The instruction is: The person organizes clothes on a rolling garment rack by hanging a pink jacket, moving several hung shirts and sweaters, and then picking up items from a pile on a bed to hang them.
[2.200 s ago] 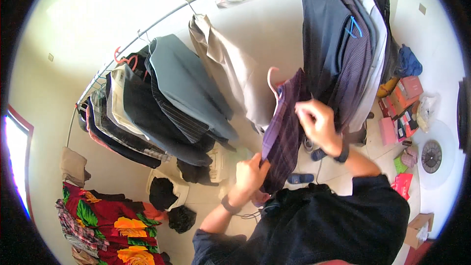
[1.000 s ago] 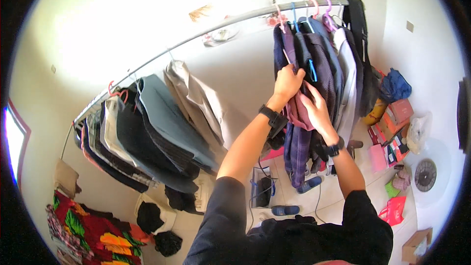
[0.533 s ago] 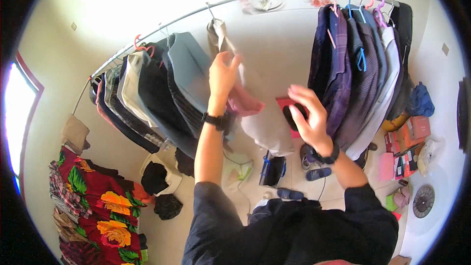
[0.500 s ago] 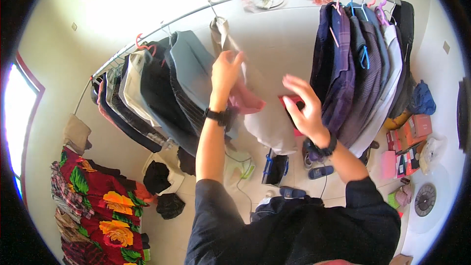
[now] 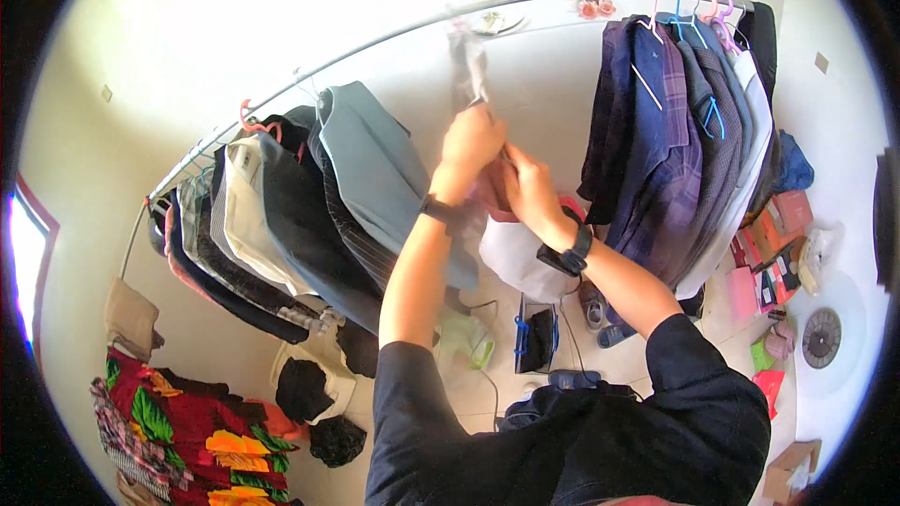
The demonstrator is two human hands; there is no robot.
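Note:
In front of me a pale beige-white garment [image 5: 527,258] with a pinkish part hangs below the metal clothes rail [image 5: 375,40]. Its narrow upper end is blurred, so I cannot tell how it hangs there. My left hand [image 5: 472,145] is closed around the upper part of this garment. Just below and to the right, my right hand [image 5: 536,192] has its fingers closed on the cloth as well. The two hands nearly touch. Along the rail to the left, a grey-blue garment [image 5: 370,145] hangs closest to my left forearm.
Dark shirts [image 5: 647,122] on coloured hangers fill the rail's right end. On the floor stand a dark open bag [image 5: 536,337], slippers [image 5: 574,379] and, at right, shoe boxes [image 5: 783,225]. A red flowered blanket [image 5: 187,422] lies at lower left.
My right hand, open and apart from the garment before, has come in to the left and closed on it. My left hand has moved right with the cloth. The view has shifted slightly.

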